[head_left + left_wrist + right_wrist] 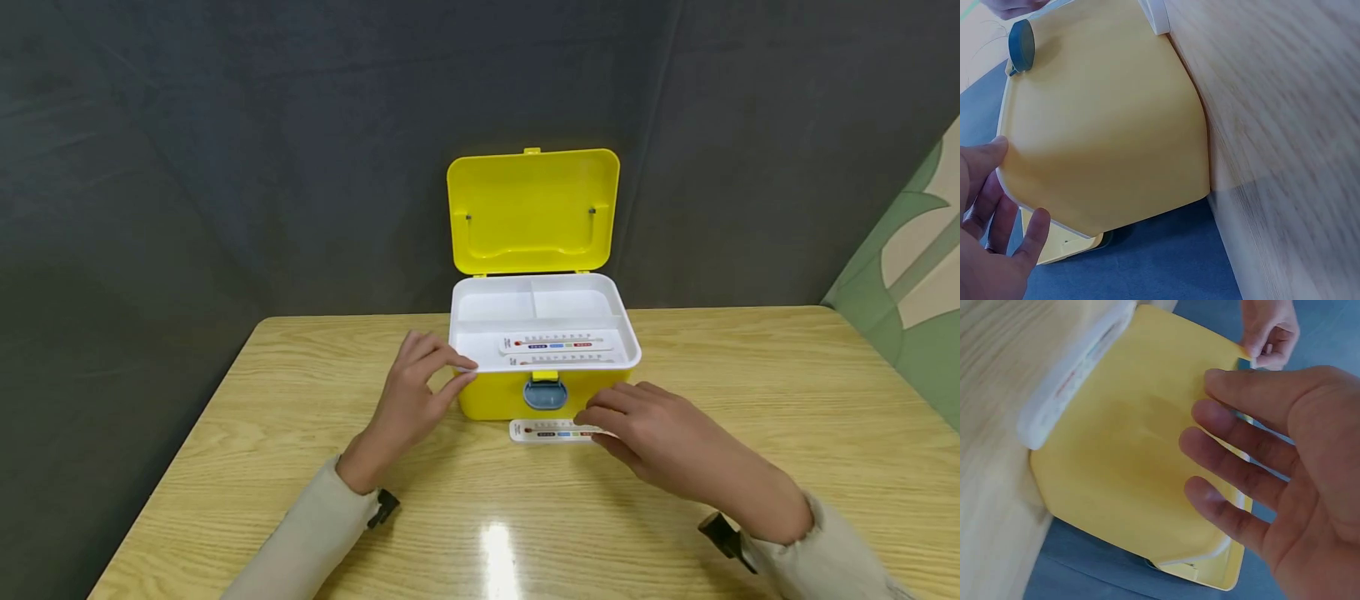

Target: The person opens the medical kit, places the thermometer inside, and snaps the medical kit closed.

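A yellow storage box (491, 398) stands with its lid raised, a white divided tray (489, 310) in its top. At the front left corner my left hand (411, 390) pinches the rim, thumb in front and index finger over the edge. Two thermometers lie in the tray's front compartment; the nearer thermometer (562, 362) is partly covered by the tray's front wall. Another white thermometer (551, 432) with a coloured scale is at the foot of the box. My right hand (660, 429) hovers over its right end, fingers loosely extended and apart from it in the right wrist view.
The yellow lid (534, 208) leans back near a dark cloth wall (337, 167). A grey-blue latch (545, 394) hangs at the box's front. The wooden table (300, 433) extends on both sides, with a green patterned panel (892, 283) at the right.
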`<state>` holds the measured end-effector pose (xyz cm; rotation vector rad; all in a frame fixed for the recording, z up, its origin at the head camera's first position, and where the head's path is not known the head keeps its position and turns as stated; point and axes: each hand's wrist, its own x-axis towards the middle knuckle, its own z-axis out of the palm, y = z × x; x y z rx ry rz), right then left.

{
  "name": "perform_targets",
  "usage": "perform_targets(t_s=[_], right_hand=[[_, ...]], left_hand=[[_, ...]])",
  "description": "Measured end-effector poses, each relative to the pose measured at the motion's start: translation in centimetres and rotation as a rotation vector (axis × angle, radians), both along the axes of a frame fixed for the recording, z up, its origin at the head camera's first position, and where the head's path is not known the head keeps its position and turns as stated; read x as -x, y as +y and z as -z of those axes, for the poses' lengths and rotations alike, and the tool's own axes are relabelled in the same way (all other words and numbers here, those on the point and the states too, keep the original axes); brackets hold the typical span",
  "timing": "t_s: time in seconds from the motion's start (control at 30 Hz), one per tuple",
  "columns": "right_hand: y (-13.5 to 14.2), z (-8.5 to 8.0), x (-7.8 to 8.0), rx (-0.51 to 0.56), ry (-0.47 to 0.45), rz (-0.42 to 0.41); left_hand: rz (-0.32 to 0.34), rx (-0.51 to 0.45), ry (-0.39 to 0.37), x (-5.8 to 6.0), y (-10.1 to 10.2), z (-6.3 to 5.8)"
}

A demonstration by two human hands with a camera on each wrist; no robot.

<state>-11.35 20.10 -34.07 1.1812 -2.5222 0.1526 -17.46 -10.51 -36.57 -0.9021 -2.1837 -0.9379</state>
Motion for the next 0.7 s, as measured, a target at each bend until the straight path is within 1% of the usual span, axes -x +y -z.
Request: perform_targets(t_s=[0.17, 0.27, 0.37, 0.47, 0.7], right_hand=[[-0.1, 1.1, 0.5, -0.058, -0.1, 0.044], [-0.2, 1.8, 0.7, -0.095, -0.143, 0.057], [-0.3, 2.5, 0.8, -0.122, -0.163, 0.054], [-0.5, 3.0, 0.8, -0.139, -0.163, 0.05], [-0.7, 3.6, 0.9, -0.167, -0.17, 0.059]], left_hand=[[-0.005, 0.008, -0.011, -0.1, 0.0, -0.1], [-0.007, 0.011, -0.011, -0.1, 0.1, 0.0], [-0.009, 0.011, -0.009, -0.1, 0.1, 0.0], [-0.013, 0.012, -0.01, -0.1, 0.1, 0.0], [-0.017, 0.016, -0.005, 0.0, 0.1, 0.0]])
